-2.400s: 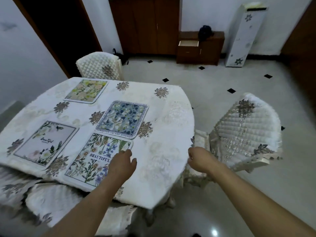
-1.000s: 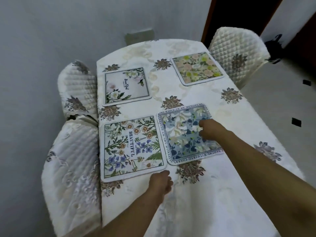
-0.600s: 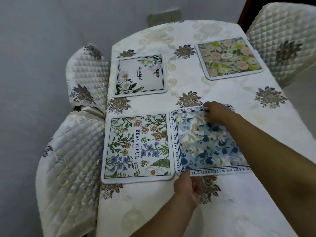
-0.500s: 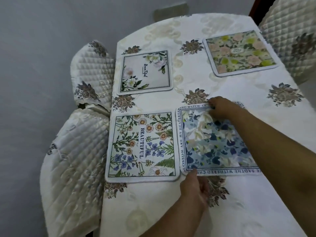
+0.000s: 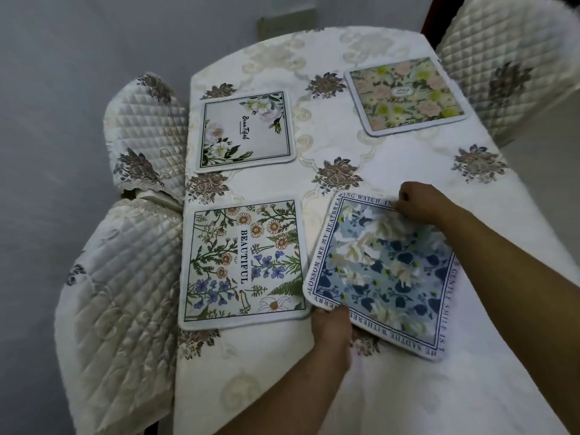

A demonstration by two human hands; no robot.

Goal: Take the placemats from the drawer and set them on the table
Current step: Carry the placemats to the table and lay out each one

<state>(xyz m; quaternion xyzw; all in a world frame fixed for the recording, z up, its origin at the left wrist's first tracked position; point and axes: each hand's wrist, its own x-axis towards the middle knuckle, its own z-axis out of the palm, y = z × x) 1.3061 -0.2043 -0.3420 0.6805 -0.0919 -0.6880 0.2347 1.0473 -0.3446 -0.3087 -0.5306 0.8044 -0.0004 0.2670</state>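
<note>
Several floral placemats lie on the table point(image 5: 392, 387), which is covered with a white embroidered cloth. The blue-flowered placemat point(image 5: 381, 271) at the near right sits turned at an angle. My left hand point(image 5: 331, 324) pinches its near-left edge, and my right hand point(image 5: 422, 202) pinches its far edge. The "BEAUTIFUL" daisy placemat point(image 5: 241, 262) lies beside it on the left. A white placemat with pale roses point(image 5: 246, 131) lies at the far left. A green and pink placemat point(image 5: 406, 94) lies at the far right.
Quilted, cream-covered chairs stand along the table: two on the left point(image 5: 144, 133) point(image 5: 119, 302) and one at the far right point(image 5: 508, 58). A grey wall runs behind the table and along its left side.
Both hands have taken hold of the blue-flowered placemat and turned it, so it now sits skewed with its near-right corner closer to me. The other placemats have not moved.
</note>
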